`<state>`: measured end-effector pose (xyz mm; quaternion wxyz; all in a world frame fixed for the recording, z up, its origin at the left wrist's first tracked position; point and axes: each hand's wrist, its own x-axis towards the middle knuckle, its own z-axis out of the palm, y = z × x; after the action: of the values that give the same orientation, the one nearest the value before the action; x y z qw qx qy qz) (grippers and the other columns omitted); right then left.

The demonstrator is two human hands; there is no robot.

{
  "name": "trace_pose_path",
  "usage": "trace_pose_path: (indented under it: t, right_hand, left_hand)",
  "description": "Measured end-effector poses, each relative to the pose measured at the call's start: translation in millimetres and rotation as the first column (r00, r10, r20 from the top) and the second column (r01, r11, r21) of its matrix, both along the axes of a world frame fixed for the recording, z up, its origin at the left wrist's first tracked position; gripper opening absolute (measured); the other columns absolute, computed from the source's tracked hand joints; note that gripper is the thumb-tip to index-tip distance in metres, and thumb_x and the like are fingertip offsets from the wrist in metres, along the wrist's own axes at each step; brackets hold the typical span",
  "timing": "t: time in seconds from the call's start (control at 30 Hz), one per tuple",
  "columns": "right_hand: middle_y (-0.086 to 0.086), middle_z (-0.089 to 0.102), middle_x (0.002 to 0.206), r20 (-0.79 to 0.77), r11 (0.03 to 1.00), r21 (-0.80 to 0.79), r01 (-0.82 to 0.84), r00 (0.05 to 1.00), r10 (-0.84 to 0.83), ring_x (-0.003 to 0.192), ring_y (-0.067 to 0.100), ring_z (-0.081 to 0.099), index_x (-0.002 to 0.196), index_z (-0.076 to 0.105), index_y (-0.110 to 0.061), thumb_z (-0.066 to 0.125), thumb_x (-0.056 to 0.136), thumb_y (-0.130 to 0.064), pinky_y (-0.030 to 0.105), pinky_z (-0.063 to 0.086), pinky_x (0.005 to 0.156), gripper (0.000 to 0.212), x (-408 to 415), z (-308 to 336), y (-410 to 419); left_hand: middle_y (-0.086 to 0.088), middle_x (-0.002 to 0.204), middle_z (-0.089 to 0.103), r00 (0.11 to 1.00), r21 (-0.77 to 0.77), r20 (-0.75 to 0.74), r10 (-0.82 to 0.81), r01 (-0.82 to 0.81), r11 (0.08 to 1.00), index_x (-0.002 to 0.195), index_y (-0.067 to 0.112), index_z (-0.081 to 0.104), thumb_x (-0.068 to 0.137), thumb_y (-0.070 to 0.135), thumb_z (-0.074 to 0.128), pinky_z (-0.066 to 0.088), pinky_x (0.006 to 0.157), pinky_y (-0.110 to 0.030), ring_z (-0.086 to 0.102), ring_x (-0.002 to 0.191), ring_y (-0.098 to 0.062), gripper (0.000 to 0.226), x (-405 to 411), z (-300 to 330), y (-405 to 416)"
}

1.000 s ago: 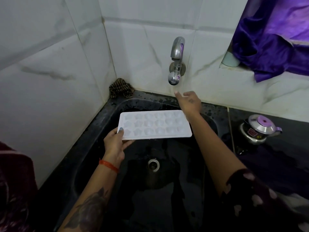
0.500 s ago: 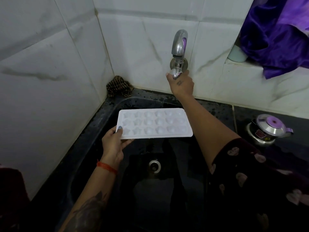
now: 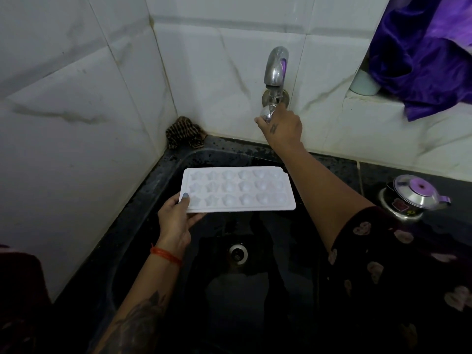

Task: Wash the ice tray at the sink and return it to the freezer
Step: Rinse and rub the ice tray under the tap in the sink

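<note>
While held level over the sink, tray gripped at left short edge by left hand: thumb on top face, fingers curled beneath, pinching the rim. White tray, cavity side up, three rows of moulded cavities, star shapes at left, rounder shapes at right. Suspended above black basin, clear of drain, below and slightly left of tap. Right hand raised to wall, fingers closed around chrome knob under spout. Small dark mark on back of right hand, not legible. No water stream visible from spout. Orange thread around left wrist; tattoo on left forearm, pattern unclear. Dark scrubber in corner against white tiles. Steel pot with purple-knobbed lid on counter at right; red label and yellow mark on its body, text too small to read. Purple cloth hanging at upper right, pale cup beside it on ledge.
</note>
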<state>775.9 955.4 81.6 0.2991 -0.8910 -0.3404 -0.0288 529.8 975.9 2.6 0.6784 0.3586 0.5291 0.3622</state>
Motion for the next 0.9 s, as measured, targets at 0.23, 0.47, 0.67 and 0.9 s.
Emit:
trace_pose_path:
  t: [0.23, 0.47, 0.67, 0.9]
  right_hand:
    - [0.017, 0.061, 0.112, -0.224, 0.996, -0.076, -0.039, 0.974, 0.021, 0.108, 0.033, 0.057, 0.114, 0.055, -0.002, 0.061, 0.088, -0.038, 0.03, 0.042, 0.081, 0.044, 0, -16, -44]
    - [0.004, 0.049, 0.058, -0.547, 0.995, -0.078, 0.06, 0.832, -0.093, 0.06, 0.022, 0.053, 0.058, 0.053, -0.011, 0.051, 0.092, -0.045, 0.028, 0.04, 0.055, 0.049, -20, -64, -96]
    - [0.022, 0.063, 0.077, -0.538, 0.999, -0.043, 0.023, 0.842, -0.042, 0.074, 0.031, 0.061, 0.073, 0.063, 0.002, 0.056, 0.089, -0.045, 0.034, 0.048, 0.067, 0.05, -26, -48, -92]
    - [0.017, 0.054, 0.128, -0.439, 0.988, 0.15, 0.037, 0.898, 0.033, 0.116, 0.03, 0.052, 0.133, 0.041, -0.005, 0.06, 0.088, -0.044, 0.029, 0.041, 0.087, 0.063, -14, 5, -42]
  left_hand:
    - [-0.014, 0.112, 0.059, 1.0, -0.009, 0.018, 0.002, -0.002, 1.0, 0.122, -0.001, 0.053, 0.098, 0.01, 0.047, 0.05, 0.076, -0.041, 0.059, 0.1, -0.027, 0.027, -2, 4, 0]
    - [-0.015, 0.112, 0.059, 1.0, -0.002, 0.018, 0.0, 0.0, 1.0, 0.123, -0.002, 0.052, 0.099, 0.009, 0.044, 0.051, 0.068, -0.036, 0.059, 0.098, -0.028, 0.028, -4, 7, -6]
    - [-0.015, 0.112, 0.059, 1.0, -0.007, 0.016, 0.003, -0.003, 1.0, 0.123, -0.001, 0.053, 0.099, 0.009, 0.044, 0.049, 0.074, -0.04, 0.058, 0.103, -0.029, 0.027, -6, 13, -9]
    - [-0.014, 0.112, 0.06, 1.0, -0.007, 0.016, 0.002, -0.002, 1.0, 0.121, 0.0, 0.054, 0.099, 0.01, 0.045, 0.05, 0.078, -0.042, 0.059, 0.104, -0.03, 0.026, -4, 16, -7]
